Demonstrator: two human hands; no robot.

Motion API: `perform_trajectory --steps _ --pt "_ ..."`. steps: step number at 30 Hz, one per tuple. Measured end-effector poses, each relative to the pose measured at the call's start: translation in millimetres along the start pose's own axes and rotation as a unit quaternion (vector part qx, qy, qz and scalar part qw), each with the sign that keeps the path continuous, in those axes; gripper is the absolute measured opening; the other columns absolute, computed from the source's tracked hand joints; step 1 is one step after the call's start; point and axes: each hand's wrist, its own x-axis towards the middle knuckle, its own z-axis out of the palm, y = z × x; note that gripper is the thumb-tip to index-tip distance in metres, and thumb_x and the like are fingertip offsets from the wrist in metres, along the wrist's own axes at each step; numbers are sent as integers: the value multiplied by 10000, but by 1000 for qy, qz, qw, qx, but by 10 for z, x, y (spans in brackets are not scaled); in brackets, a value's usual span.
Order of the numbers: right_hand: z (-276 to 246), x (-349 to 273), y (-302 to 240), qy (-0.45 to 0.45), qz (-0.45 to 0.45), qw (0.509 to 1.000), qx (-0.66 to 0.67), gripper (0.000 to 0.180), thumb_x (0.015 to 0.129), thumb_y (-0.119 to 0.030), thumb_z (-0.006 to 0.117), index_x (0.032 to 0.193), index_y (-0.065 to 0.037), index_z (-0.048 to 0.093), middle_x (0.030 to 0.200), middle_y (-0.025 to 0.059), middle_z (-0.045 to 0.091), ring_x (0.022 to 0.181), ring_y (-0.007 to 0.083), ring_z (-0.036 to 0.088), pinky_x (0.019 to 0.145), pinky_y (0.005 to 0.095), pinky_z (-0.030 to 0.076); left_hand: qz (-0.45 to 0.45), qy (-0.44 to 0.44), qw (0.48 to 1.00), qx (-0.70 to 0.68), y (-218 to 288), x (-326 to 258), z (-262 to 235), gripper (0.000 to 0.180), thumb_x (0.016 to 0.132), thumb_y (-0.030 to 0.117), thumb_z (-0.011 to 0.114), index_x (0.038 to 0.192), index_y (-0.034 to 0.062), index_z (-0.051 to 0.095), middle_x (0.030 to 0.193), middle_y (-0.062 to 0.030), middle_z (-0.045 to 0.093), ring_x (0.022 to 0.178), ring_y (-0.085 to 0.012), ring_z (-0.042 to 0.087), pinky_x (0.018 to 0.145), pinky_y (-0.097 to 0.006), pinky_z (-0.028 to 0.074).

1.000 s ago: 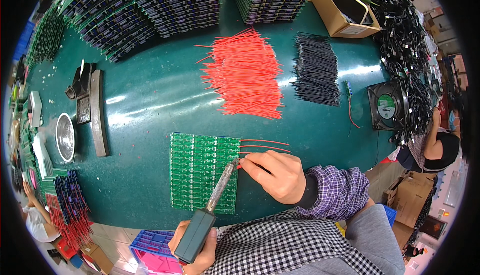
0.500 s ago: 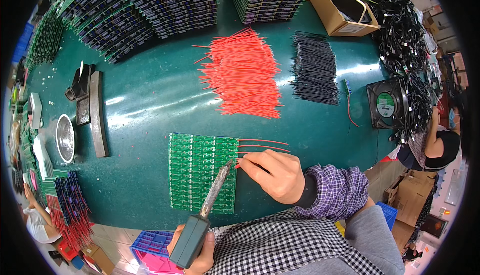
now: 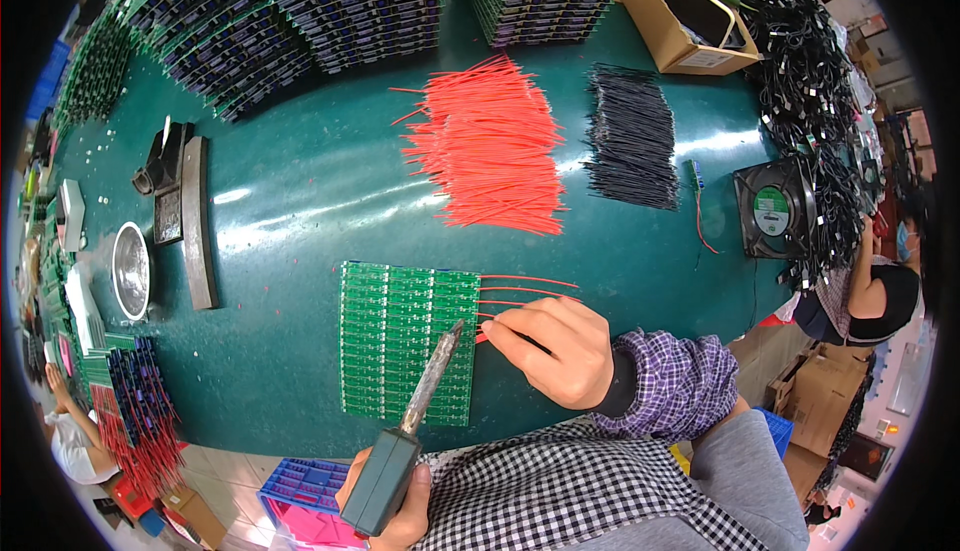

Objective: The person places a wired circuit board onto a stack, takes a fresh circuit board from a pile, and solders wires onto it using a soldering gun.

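A green circuit board panel, divided into several small boards, lies flat on the green table. My left hand is wrapped round the dark handle of a soldering iron. The iron's tip rests at or just above the panel's right edge. On the other side of that edge, my right hand pinches a red wire, its fingertips close to the iron's tip. Several red wires stick out rightward from the panel's upper right edge. Red ends also show under my fingers; their exact number is hidden.
Behind the panel lie a pile of red wires and a bundle of black wires. Stacked boards line the back. A soldering-iron stand and metal bowl are left; a fan and black cables right.
My right fingertips have shifted slightly down along the panel's edge, and another red wire shows above them. The iron stays nearly in place.
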Motion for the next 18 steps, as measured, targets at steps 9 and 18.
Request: perform_trajectory --steps 9,18 --pt "31 -36 -15 -39 20 999 14 243 722 -24 703 961 13 677 903 74 638 694 171 635 571 294 513 6 -57 998 20 -24 -6 -9 357 826 145 798 1125 -12 681 1047 -157 710 929 -283 677 825 -390 524" --pt "12 -24 -6 -53 18 998 3 247 723 -32 691 966 5 675 906 71 638 707 172 642 591 293 523 36 -65 997 26 36 51 9 335 813 130 803 1095 -14 692 1026 -160 710 919 -289 677 831 -392 522"
